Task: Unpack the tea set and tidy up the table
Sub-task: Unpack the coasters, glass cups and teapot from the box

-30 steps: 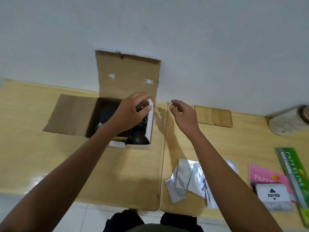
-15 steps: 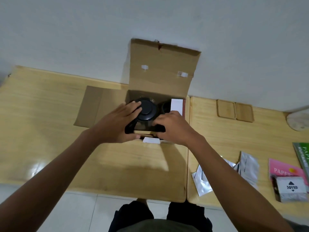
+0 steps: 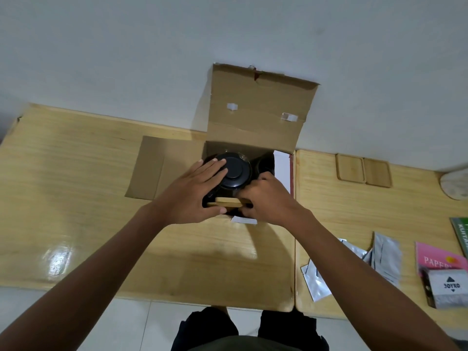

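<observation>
An open cardboard box (image 3: 255, 122) stands on the wooden table (image 3: 76, 198) against the wall, its back flap upright and its left flap lying flat. Inside sits a black teapot (image 3: 234, 171) with a round lid, a black cup (image 3: 266, 164) to its right. My left hand (image 3: 195, 193) rests on the pot's left side, fingers laid over the lid, thumb under a flat wooden piece (image 3: 226, 201) at the box's near edge. My right hand (image 3: 268, 198) curls round the right end of that wooden piece. White card (image 3: 281, 168) lines the box's right wall.
Two wooden coasters (image 3: 363, 169) lie at the back right. Silver foil pouches (image 3: 379, 257), a pink paper pack (image 3: 438, 259), a green pack (image 3: 462, 231) and a grey Joyko box (image 3: 448, 287) sit front right. A pale round object (image 3: 455, 183) is at the right edge.
Both hands have closed in on the box: the left dropped onto the teapot, the right came from beside the box to its near edge. The wooden piece now shows between them.
</observation>
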